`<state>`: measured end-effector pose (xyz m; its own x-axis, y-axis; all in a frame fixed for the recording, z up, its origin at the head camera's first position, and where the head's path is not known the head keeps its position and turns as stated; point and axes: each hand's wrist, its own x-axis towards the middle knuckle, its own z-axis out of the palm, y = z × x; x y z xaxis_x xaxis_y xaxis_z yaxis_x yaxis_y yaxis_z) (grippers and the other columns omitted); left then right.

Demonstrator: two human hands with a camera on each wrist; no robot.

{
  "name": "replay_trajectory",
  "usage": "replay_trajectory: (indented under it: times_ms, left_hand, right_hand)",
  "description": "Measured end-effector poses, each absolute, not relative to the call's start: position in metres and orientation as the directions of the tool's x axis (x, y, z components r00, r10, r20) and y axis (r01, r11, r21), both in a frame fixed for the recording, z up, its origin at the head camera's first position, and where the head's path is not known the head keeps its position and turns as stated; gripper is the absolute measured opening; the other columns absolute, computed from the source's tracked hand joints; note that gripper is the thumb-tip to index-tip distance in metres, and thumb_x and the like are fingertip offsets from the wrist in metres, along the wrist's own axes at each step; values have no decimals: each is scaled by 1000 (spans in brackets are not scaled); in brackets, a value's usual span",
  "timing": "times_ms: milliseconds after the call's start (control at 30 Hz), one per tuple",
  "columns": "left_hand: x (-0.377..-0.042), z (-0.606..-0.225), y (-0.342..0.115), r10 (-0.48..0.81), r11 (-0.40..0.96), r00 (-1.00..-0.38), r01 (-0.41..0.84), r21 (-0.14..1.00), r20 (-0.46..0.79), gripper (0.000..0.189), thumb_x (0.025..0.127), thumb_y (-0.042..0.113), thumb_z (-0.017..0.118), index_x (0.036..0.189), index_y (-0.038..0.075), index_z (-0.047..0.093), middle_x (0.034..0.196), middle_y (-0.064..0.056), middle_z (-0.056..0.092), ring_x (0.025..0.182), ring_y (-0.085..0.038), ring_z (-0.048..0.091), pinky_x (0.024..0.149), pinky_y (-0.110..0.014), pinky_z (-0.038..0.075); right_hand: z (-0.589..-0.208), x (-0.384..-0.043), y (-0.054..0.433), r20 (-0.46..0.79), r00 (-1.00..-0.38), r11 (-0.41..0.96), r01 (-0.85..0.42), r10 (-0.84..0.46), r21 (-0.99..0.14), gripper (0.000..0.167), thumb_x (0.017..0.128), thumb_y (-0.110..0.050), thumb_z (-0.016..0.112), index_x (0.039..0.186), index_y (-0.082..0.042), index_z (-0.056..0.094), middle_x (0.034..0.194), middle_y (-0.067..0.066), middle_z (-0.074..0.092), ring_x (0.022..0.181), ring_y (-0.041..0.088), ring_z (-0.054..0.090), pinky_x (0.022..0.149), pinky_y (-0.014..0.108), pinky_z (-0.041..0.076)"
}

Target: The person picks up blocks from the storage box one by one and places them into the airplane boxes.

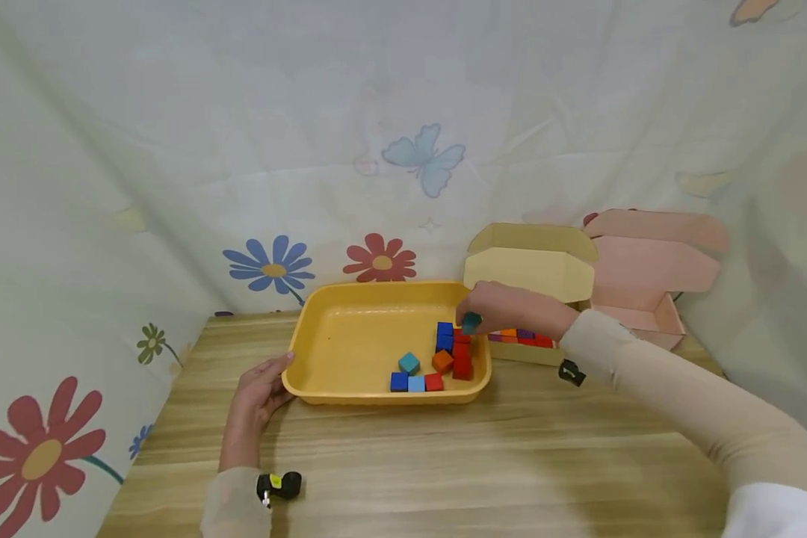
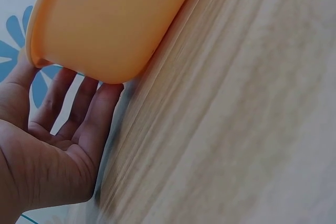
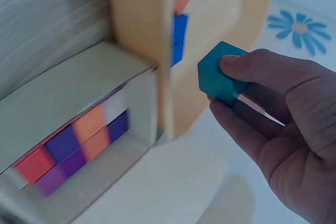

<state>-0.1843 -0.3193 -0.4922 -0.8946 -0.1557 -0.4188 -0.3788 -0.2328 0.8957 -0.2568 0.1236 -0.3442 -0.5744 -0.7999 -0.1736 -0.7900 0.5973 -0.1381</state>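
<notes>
A teal cube (image 3: 223, 72) is pinched between the thumb and fingers of my right hand (image 1: 494, 306), above the right end of the yellow tray (image 1: 356, 344). My left hand (image 1: 262, 385) grips the tray's near left corner, its thumb at the rim and its fingertips against the outer wall. Inside the tray lie another teal cube (image 1: 409, 364), an orange cube (image 1: 442, 362), a light blue cube (image 1: 416, 384), and several dark blue and red ones. Just right of the tray, a pale yellow box (image 1: 527, 353) holds rows of red, orange and purple cubes; the forearm partly covers it.
Behind the right forearm stands a pink box (image 1: 652, 314) with its lid raised. The yellow box's lid (image 1: 531, 273) is also up. A printed cloth (image 1: 296, 172) hangs along the back of the wooden table (image 1: 410, 463).
</notes>
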Motion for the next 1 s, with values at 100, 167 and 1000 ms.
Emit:
replay_trajectory:
  times_ms: [100,167,1000]
  left_hand:
    - [-184,-491,-321,-177,-221,-890,-380,898,-420,71,89,37,81,143,-1,54,108,-1,75,95,-13,71,81,-34,60]
    - [-184,-491,-321,-177,-210,-892,-378,902,-415,73,89,38,80,145,0,53,110,-2,75,96,-13,71,82,-34,60]
    - [-181,-492,-319,-161,-206,-896,-380,902,-414,78,89,40,80,148,-1,48,111,-1,74,96,-12,71,82,-34,60]
  right_hand:
    - [-345,-259,142,-146,-589,605,-786,-795,-124,20,87,-10,82,106,-6,77,98,2,75,82,18,63,79,31,58]
    - [-345,-259,154,-131,-606,619,-778,-784,-109,19,86,-10,82,104,-7,78,96,1,75,79,17,62,78,32,58]
    - [-335,-249,314,-158,-724,741,-654,-671,-153,13,85,-8,81,96,-11,74,82,-10,63,68,6,44,64,24,43]
